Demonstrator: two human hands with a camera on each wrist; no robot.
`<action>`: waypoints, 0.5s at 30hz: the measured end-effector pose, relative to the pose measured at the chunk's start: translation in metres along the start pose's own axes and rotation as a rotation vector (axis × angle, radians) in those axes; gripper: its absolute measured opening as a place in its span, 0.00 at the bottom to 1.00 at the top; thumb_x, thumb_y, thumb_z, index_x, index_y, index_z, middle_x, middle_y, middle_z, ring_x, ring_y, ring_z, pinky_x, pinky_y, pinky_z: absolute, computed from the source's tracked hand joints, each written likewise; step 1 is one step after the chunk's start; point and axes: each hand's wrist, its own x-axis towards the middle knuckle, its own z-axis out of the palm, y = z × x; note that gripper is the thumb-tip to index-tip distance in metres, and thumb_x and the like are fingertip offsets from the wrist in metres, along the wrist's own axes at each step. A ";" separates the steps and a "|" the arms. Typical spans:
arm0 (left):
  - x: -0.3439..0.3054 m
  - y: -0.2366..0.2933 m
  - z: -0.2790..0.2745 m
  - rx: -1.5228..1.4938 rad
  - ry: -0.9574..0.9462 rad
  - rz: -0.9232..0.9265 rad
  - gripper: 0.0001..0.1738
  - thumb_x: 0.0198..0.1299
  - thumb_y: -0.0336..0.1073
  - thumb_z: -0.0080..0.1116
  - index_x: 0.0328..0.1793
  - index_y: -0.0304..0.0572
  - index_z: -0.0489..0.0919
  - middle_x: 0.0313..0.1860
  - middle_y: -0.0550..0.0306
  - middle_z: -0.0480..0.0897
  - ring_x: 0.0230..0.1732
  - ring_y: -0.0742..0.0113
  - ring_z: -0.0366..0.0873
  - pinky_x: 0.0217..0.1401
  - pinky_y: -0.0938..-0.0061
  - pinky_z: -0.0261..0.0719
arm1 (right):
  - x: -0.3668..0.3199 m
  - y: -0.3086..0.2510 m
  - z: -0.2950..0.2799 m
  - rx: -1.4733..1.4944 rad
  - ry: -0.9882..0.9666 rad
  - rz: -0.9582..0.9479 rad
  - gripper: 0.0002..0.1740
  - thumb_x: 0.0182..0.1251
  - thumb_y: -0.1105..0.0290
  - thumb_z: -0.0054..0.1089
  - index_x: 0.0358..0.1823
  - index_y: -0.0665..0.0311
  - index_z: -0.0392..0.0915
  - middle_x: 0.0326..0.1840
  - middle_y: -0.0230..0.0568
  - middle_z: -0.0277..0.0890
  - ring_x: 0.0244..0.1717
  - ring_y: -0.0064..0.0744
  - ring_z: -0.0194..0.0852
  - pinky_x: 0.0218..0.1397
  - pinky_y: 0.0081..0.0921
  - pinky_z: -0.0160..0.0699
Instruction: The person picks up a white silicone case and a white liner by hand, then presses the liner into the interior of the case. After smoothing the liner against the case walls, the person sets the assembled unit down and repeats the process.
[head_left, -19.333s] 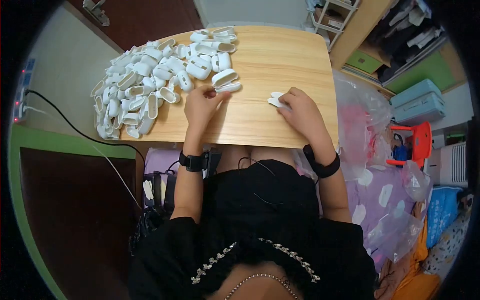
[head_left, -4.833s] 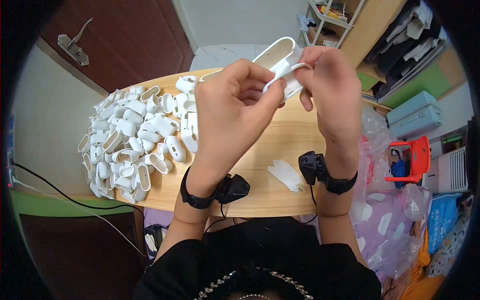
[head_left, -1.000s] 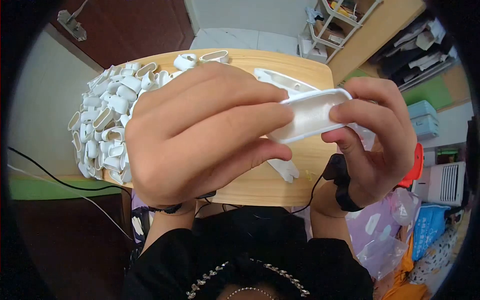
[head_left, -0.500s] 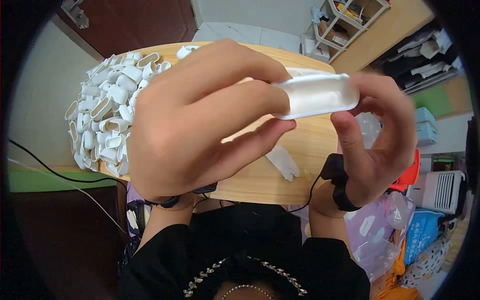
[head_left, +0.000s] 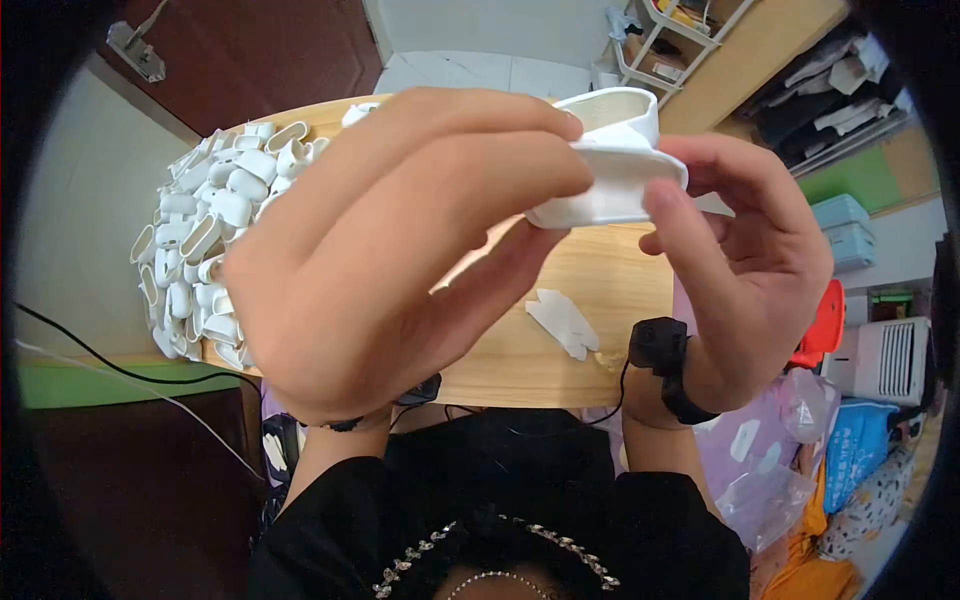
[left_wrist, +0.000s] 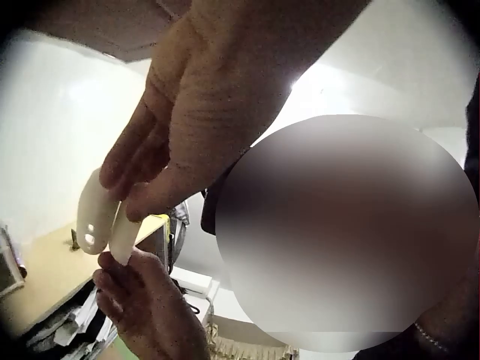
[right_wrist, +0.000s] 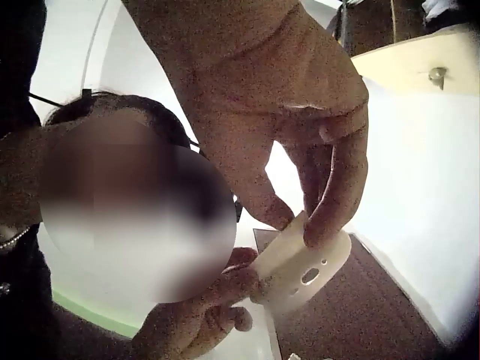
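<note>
A white two-part case (head_left: 615,185) is held up over the table, its two hollow halves spread apart. The left hand (head_left: 400,240) grips its left end between fingers and thumb. At its right end the right hand (head_left: 740,260) pinches the nearer half, thumb against the inside. In the left wrist view the case (left_wrist: 94,214) hangs between both hands. The right wrist view shows small holes in the case (right_wrist: 311,274). White flat pieces (head_left: 562,322) lie on the table below the hands.
Many similar white cases (head_left: 230,205) are heaped on the left of the wooden table (head_left: 500,375). A white shelf rack (head_left: 670,45) stands behind at right. Cables run from both wrist cameras; a red chair (head_left: 825,325) stands at right.
Compared with earlier, the case has turned and its rear half shows above the front one. The right thumb has moved onto the front half's inner face. Earlier, both hands worked lower at the table.
</note>
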 end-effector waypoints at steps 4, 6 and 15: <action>-0.002 -0.001 0.007 -0.054 -0.026 -0.001 0.24 0.40 0.13 0.69 0.47 0.32 0.78 0.45 0.39 0.83 0.43 0.61 0.83 0.29 0.81 0.83 | 0.003 0.005 0.004 0.001 0.031 0.049 0.12 0.58 0.85 0.62 0.44 0.75 0.77 0.37 0.39 0.77 0.34 0.18 0.76 0.33 0.14 0.82; -0.001 0.001 0.009 -0.049 -0.022 -0.038 0.25 0.40 0.13 0.68 0.48 0.31 0.78 0.45 0.39 0.83 0.44 0.61 0.83 0.30 0.81 0.84 | 0.003 0.007 0.003 0.019 0.035 0.037 0.11 0.58 0.85 0.62 0.43 0.75 0.78 0.36 0.38 0.77 0.34 0.18 0.76 0.32 0.14 0.82; 0.000 0.002 0.012 -0.172 0.084 -0.320 0.19 0.47 0.18 0.68 0.48 0.30 0.79 0.44 0.47 0.84 0.43 0.67 0.83 0.38 0.79 0.83 | 0.005 0.018 0.012 -0.059 0.143 -0.157 0.07 0.56 0.82 0.66 0.37 0.70 0.82 0.32 0.33 0.79 0.33 0.17 0.76 0.30 0.14 0.77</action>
